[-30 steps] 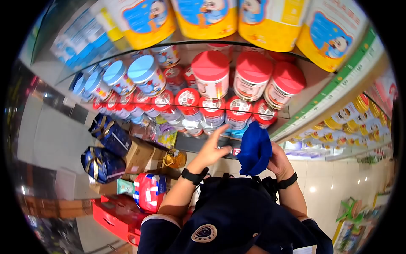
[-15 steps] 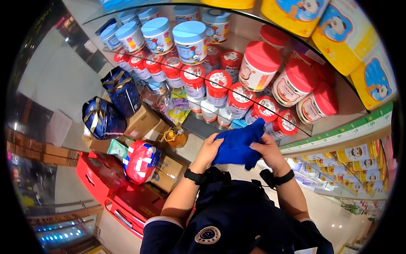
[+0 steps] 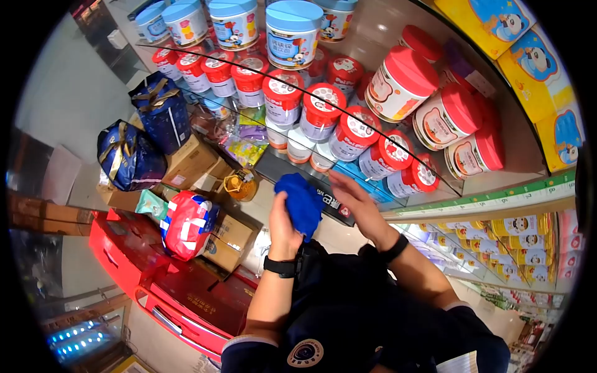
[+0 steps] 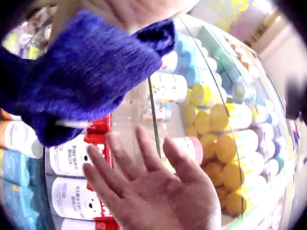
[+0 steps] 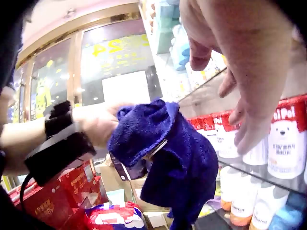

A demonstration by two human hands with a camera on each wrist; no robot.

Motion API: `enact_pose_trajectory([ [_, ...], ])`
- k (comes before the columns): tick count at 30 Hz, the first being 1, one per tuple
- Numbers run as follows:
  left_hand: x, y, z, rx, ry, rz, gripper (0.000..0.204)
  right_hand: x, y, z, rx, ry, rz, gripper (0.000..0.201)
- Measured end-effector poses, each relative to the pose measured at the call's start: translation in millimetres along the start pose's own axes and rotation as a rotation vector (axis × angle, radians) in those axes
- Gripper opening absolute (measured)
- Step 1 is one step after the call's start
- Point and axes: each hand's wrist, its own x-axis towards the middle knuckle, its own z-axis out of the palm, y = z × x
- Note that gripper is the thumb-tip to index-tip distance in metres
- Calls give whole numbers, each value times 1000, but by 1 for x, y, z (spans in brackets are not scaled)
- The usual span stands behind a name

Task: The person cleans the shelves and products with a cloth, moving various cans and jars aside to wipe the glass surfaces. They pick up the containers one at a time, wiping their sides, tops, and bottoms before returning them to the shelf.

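Observation:
A crumpled blue cloth with a fuzzy, towel-like surface (image 3: 300,202) is gripped in my left hand (image 3: 284,230), in front of my body. In the right wrist view the cloth (image 5: 177,148) hangs down in loose folds from the left hand (image 5: 98,124), and a small pale tag shows on it. My right hand (image 3: 364,211) is off the cloth, to its right. Its fingers are spread and its palm bare in the left wrist view, where the right hand (image 4: 163,196) appears below the cloth (image 4: 86,67).
Glass shelves ahead bear red-lidded tubs (image 3: 403,84) and blue-lidded tubs (image 3: 293,34). At the left stand dark blue gift bags (image 3: 132,155), cardboard boxes (image 3: 229,242), a bottle of yellow liquid (image 3: 240,185), a red and white package (image 3: 188,224) and red boxes (image 3: 199,298).
The cloth was in my right hand, then between both hands, and now only the left grips it. It has moved left, the right hand has come away, and the head view has turned.

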Motion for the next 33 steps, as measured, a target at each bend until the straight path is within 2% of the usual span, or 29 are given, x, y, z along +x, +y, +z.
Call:
enact_pose_trajectory([
  [1,1,-2,2,165,-34,-18,44,6,0,2,112,12,132,48],
  [3,-15,-23,27,335,-33,92,49,19,18,1,320,-107,238,56],
  [4,-9,-29,23,463,-254,42,52,24,27,2,430,-138,246,53],
  [5,-12,-40,21,554,-328,145,49,24,29,0,500,-130,285,48],
  [7,-12,-41,23,682,-428,183,49,20,31,-6,588,-157,256,42],
  [9,7,-50,6,882,-529,191,54,11,33,-13,681,-67,238,38],
  [11,7,-40,16,1271,-571,380,55,3,39,-23,712,-30,220,37],
  [12,10,-38,22,1415,-533,468,53,-1,40,-25,687,24,224,38],
  [15,15,-26,35,1813,-555,502,52,-8,41,-32,649,167,190,39],
  [16,21,-22,38,1839,-609,442,51,-7,39,-35,643,240,206,42],
  [20,50,-11,35,1867,-511,431,53,-11,44,-57,624,410,214,38],
  [23,97,-7,23,1869,-435,674,77,-20,38,-59,639,478,225,37],
  [26,124,4,54,1781,-441,757,87,-25,42,-56,713,435,154,35],
  [27,132,3,65,1692,-453,908,88,-27,41,-55,739,440,144,34],
  [29,140,2,91,1693,-454,930,88,-29,39,-49,792,445,132,33],
  [30,135,7,110,1652,-542,856,85,-30,32,-44,807,430,113,30],
  [33,140,-9,126,1715,-623,1065,84,-35,36,-46,926,413,206,34],
])
